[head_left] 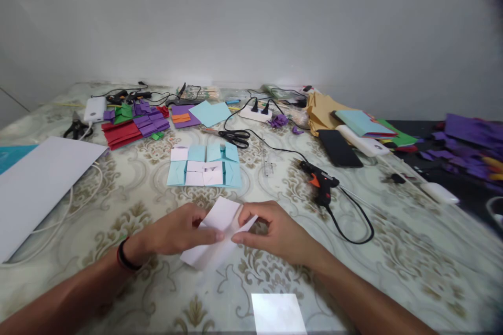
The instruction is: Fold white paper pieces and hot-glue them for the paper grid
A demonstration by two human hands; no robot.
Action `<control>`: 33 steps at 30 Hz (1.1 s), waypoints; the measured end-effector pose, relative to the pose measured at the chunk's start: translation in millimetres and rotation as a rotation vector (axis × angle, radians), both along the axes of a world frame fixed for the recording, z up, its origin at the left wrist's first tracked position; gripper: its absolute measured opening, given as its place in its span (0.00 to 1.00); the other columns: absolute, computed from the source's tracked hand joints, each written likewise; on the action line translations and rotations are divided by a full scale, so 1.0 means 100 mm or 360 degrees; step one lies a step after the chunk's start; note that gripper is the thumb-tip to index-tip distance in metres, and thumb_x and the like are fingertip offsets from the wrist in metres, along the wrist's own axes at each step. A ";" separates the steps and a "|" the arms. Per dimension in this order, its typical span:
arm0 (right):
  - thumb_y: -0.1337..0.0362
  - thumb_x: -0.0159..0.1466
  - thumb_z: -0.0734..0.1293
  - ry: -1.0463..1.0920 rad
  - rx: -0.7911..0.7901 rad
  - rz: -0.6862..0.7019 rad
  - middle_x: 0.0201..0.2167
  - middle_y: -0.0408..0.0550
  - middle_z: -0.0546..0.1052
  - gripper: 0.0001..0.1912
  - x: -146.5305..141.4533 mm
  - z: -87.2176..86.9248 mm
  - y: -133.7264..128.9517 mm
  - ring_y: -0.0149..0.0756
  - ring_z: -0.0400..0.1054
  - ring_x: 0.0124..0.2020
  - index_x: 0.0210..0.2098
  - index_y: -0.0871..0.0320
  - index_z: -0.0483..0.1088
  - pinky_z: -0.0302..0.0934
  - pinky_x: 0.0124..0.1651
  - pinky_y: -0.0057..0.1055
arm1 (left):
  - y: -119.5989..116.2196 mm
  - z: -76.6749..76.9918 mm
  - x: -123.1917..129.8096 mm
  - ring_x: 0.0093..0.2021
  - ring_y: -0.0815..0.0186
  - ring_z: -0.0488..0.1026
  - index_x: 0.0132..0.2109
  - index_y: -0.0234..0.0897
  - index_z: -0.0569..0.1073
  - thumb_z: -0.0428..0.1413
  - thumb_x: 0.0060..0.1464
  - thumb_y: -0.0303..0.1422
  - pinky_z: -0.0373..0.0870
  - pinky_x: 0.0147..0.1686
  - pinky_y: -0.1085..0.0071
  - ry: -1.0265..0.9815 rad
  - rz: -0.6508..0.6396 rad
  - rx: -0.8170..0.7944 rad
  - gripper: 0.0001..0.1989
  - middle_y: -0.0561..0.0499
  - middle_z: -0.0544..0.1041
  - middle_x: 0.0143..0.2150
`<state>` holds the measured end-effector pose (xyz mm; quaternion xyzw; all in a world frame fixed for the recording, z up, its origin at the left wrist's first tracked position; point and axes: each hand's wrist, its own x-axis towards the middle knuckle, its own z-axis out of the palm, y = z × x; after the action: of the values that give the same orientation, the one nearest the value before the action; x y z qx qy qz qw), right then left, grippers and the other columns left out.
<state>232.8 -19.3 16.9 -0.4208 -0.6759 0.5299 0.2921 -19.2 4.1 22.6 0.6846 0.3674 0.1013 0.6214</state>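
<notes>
A creased sheet of white paper [223,213] is between my two hands, its folds standing partly up. My left hand [184,230] grips its left side, thumb lying over the paper near the middle. On the other side my right hand [271,230] pinches a raised flap between thumb and fingers. Just beyond lies a light blue folded paper piece [176,174] with white paper parts set on it. Close to the table's near edge is a bright white paper square [278,315].
A black glue gun [324,186] with its cord lies at right, near a dark phone [338,147]. Scissors [234,137], a white power strip [256,113] and coloured paper strips [151,124] sit farther back. A large white sheet [43,183] covers the left side.
</notes>
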 end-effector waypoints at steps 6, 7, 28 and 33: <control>0.59 0.59 0.78 0.0143 0.0014 -0.0175 0.31 0.40 0.76 0.19 -0.14 0.06 -0.05 0.32 0.69 0.31 0.45 0.54 0.70 0.65 0.35 0.28 | -0.03 0.04 0.05 0.32 0.66 0.71 0.44 0.33 0.81 0.65 0.57 0.47 0.65 0.32 0.74 -0.0086 0.0082 0.0007 0.20 0.51 0.79 0.35; 0.59 0.60 0.77 0.0195 0.0036 -0.0224 0.32 0.40 0.76 0.21 -0.18 0.10 -0.05 0.32 0.69 0.31 0.48 0.53 0.68 0.66 0.37 0.28 | -0.05 0.08 0.06 0.35 0.65 0.73 0.46 0.34 0.82 0.66 0.56 0.45 0.67 0.35 0.73 -0.0125 0.0153 0.0047 0.19 0.51 0.81 0.37; 0.55 0.64 0.74 0.0647 0.0757 -0.0335 0.23 0.40 0.71 0.13 -0.40 1.60 0.45 0.27 0.64 0.24 0.30 0.57 0.75 0.61 0.27 0.24 | 0.16 1.64 0.13 0.39 0.61 0.80 0.47 0.39 0.84 0.64 0.59 0.48 0.73 0.35 0.73 -0.0490 0.0812 0.0999 0.18 0.48 0.86 0.40; 0.56 0.64 0.74 0.0468 0.0838 -0.0365 0.22 0.40 0.71 0.12 -0.41 1.55 0.45 0.28 0.63 0.24 0.29 0.57 0.75 0.60 0.28 0.26 | 0.21 1.60 0.14 0.29 0.69 0.72 0.37 0.37 0.82 0.66 0.57 0.44 0.65 0.26 0.77 -0.0574 0.0984 0.1107 0.14 0.53 0.80 0.31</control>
<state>191.4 25.9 172.1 -0.3232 -0.6886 0.3555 0.5432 -4.9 24.9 182.2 0.6817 0.3844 0.5142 0.3508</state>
